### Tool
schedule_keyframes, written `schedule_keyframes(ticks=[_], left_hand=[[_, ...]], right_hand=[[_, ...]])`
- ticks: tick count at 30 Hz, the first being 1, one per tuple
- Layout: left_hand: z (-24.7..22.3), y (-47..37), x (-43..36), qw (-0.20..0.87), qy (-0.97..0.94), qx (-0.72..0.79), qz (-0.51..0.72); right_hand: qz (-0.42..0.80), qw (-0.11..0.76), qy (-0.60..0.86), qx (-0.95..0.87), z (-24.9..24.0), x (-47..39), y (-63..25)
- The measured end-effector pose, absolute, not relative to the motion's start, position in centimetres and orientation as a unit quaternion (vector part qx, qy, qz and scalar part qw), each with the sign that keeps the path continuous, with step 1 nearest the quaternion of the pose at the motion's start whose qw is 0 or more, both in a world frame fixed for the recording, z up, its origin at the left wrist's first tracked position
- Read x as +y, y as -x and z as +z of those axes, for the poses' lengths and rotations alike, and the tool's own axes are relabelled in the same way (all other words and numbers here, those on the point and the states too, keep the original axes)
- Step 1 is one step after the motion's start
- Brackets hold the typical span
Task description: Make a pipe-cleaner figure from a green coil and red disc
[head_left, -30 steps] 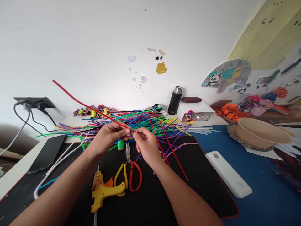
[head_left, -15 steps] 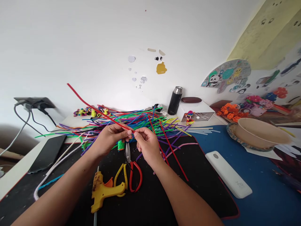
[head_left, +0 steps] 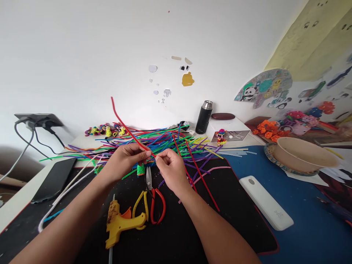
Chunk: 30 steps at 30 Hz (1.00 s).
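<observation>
Red pipe cleaner, centre of the frame, free end pointing upper left. Grip: left hand and right hand pinch it at 2 neighbouring points near its lower end. Uneven finger pressure could kink it or let it slip.

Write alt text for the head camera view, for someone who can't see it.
Two bare hands, left and right, pinch a long red pipe cleaner above a cluttered desk. Behind them spreads a pile of multicoloured pipe cleaners; nearer, a yellow glue gun and red-handled scissors lie on a black mat.
</observation>
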<state>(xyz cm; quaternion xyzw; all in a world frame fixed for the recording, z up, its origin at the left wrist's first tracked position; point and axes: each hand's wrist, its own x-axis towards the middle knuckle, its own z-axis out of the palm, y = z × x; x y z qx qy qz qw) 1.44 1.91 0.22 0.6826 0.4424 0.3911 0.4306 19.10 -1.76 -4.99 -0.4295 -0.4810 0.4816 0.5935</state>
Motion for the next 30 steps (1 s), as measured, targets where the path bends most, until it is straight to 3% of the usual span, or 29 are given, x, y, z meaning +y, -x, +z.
schedule_keyframes(ticks=[12, 16, 21, 30], left_hand=[[1.4, -0.6, 1.0, 0.259, -0.813, 0.424, 0.304], [1.1, -0.8, 1.3, 0.300, -0.804, 0.419, 0.296], [0.9, -0.9, 1.8, 0.400, -0.728, 0.428, 0.356], [0.9, -1.6, 1.9, 0.463, -0.647, 0.431, 0.425]], right_hand=[[0.389, 0.504, 0.467, -0.613, -5.2, -2.3, -19.2], [0.379, 0.499, 0.474, -0.618, -5.7, -2.2, -19.0], [0.457, 0.540, 0.443, -0.551, -5.5, -1.9, -19.0], [0.533, 0.569, 0.390, -0.489, -5.3, -1.9, -18.9]])
